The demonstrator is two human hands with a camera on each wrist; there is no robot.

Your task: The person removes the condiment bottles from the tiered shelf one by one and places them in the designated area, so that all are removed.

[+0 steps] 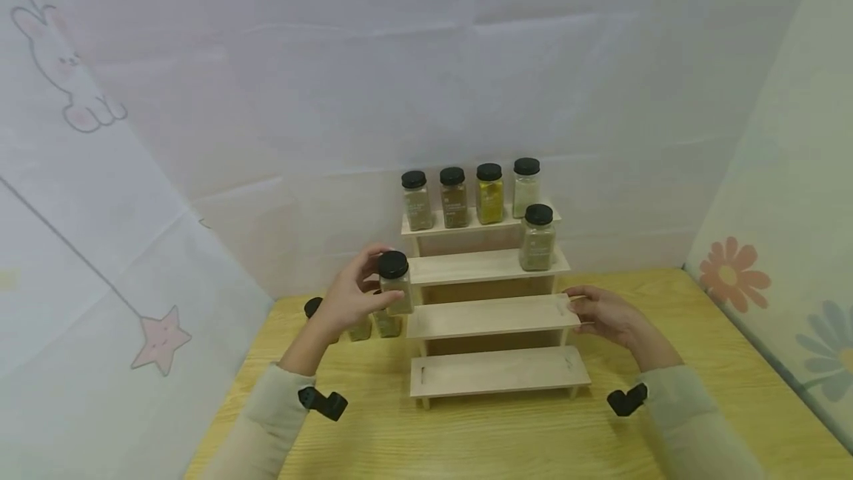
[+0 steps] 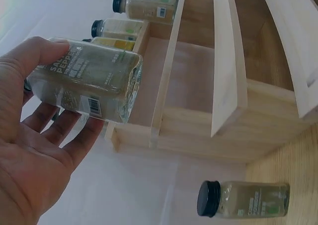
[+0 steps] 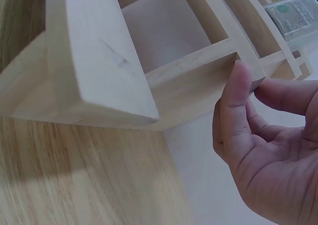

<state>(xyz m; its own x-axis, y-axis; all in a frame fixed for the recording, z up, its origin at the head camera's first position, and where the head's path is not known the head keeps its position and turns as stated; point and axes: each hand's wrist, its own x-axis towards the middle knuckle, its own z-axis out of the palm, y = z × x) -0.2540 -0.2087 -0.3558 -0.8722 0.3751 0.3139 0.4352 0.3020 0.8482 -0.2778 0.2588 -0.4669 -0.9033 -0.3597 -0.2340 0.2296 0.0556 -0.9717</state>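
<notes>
My left hand grips a glass spice jar with a black lid, just left of the tiered wooden rack. In the left wrist view this jar is tilted, its label partly reading "salt pepper", with the thumb on one side and fingers on the other. My right hand is at the rack's right side. As the right wrist view shows, its thumb and fingers pinch the end of a tier's board. Several spice jars stand on the top tier, among them a yellow one. One more jar stands at the right of the tier below.
Left of the rack, several jars stand on the wooden table, partly hidden by my left hand; one is a jar with greenish contents. Patterned cloth hangs behind and at both sides. The bottom tier projects toward me.
</notes>
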